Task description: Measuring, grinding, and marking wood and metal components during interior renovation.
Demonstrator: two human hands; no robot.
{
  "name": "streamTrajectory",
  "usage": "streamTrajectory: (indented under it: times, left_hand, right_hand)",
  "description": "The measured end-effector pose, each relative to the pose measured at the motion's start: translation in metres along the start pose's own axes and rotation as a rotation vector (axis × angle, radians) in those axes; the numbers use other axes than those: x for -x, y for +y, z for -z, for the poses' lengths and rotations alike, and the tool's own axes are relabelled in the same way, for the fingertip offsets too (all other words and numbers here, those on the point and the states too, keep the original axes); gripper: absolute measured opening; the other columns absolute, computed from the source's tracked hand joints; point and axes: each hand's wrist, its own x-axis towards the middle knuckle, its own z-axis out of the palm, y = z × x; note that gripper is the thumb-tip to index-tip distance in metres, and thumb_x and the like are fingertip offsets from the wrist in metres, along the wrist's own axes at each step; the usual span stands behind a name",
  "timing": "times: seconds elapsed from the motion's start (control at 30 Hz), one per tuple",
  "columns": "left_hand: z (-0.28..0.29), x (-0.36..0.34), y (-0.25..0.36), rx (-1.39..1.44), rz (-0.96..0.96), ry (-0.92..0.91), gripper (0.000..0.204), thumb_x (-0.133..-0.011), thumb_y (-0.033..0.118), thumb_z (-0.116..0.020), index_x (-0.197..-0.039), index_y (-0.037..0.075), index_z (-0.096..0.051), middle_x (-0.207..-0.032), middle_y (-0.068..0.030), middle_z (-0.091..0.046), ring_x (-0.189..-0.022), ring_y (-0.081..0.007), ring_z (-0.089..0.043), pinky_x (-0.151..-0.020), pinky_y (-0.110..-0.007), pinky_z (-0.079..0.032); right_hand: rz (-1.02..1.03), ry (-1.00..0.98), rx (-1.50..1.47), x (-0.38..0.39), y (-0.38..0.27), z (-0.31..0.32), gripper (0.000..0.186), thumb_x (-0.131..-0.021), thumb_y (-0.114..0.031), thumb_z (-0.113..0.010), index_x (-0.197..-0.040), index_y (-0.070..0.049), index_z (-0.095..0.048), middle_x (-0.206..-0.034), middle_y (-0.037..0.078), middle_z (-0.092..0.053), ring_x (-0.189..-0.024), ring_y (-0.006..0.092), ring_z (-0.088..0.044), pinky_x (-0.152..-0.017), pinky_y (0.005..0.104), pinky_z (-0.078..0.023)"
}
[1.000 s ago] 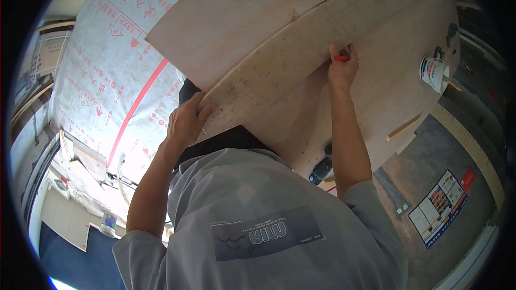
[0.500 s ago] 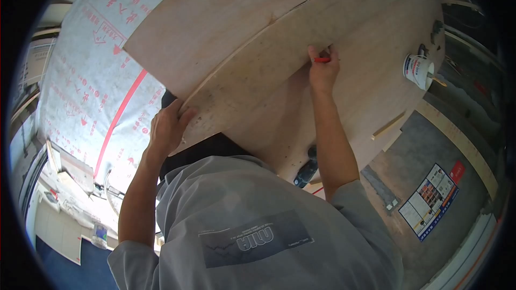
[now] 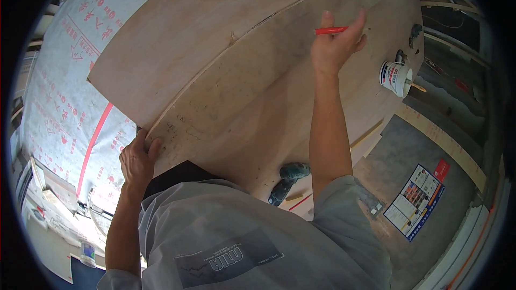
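Note:
My left hand (image 3: 138, 158) is closed on the lower left end of a long curved board strip (image 3: 226, 86), which lies over a pale plywood sheet with a wider panel (image 3: 177, 16) beyond it. My right hand (image 3: 336, 48), fingers partly curled, holds a red pencil (image 3: 325, 30) crosswise over the strip's right part. A dark power tool (image 3: 285, 185) lies on the plywood between my forearms, partly near my shirt.
White printed sheeting (image 3: 54, 102) covers the left side. At right are a white bucket (image 3: 392, 79) with a stick, wood offcuts (image 3: 365, 139) at the sheet's edge, and a printed poster (image 3: 408, 198) lower down on a grey surface. Slats line the far right.
My right hand has lifted from the strip's lower edge and moved up along it with the pencil. My left hand stays on the strip's end. The whole view has shifted.

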Motion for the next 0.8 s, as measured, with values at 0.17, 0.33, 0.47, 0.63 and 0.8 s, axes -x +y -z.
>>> streamTrajectory:
  times: [0.17, 0.33, 0.47, 0.63, 0.8]
  left_hand:
    - [0.003, -0.001, 0.0, 0.037, 0.057, -0.047, 0.035, -0.09, 0.03, -0.07, -0.109, 0.001, -0.066, -0.076, -0.0211, -0.069, -0.071, -0.0373, -0.07, -0.07, -0.044, -0.053]
    - [0.007, -0.007, 0.0, 0.15, 0.119, -0.145, 0.033, -0.091, 0.027, -0.068, -0.108, -0.001, -0.066, -0.076, -0.023, -0.068, -0.071, -0.0365, -0.069, -0.07, -0.043, -0.053]
    - [0.008, -0.009, -0.007, 0.244, 0.142, -0.2, 0.034, -0.092, 0.027, -0.065, -0.11, -0.002, -0.066, -0.078, -0.0243, -0.068, -0.071, -0.0353, -0.067, -0.071, -0.042, -0.052]
    - [0.012, -0.013, 0.0, 0.301, 0.138, -0.236, 0.038, -0.094, 0.03, -0.062, -0.11, -0.004, -0.064, -0.076, -0.022, -0.066, -0.067, -0.0288, -0.065, -0.069, -0.04, -0.051]
    - [0.013, -0.014, 0.004, 0.362, 0.111, -0.243, 0.036, -0.094, 0.027, -0.06, -0.109, -0.006, -0.063, -0.075, -0.0206, -0.065, -0.066, -0.0248, -0.062, -0.067, -0.037, -0.051]
  right_hand:
    - [-0.19, -0.29, 0.081, 0.02, 0.029, -0.05, 0.079, -0.093, -0.04, -0.068, -0.147, 0.001, -0.028, -0.148, 0.024, -0.041, -0.141, 0.0397, -0.035, -0.115, 0.0661, -0.009]
    - [-0.241, -0.144, -0.205, 0.026, 0.033, -0.054, 0.075, -0.091, -0.038, -0.071, -0.144, 0.001, -0.036, -0.143, 0.025, -0.046, -0.134, 0.0391, -0.044, -0.114, 0.0486, -0.031]
    - [-0.273, -0.169, -0.253, 0.025, 0.03, -0.052, 0.073, -0.089, -0.032, -0.076, -0.14, 0.002, -0.037, -0.148, 0.022, -0.04, -0.136, 0.0414, -0.038, -0.112, 0.0471, -0.033]
    - [-0.289, -0.156, -0.299, 0.025, 0.034, -0.054, 0.072, -0.088, -0.033, -0.076, -0.14, 0.001, -0.04, -0.151, 0.022, -0.036, -0.14, 0.0405, -0.033, -0.113, 0.0491, -0.031]
    - [-0.27, -0.153, -0.291, 0.026, 0.037, -0.056, 0.073, -0.088, -0.035, -0.077, -0.139, 0.001, -0.04, -0.152, 0.024, -0.035, -0.141, 0.0408, -0.033, -0.113, 0.0491, -0.032]
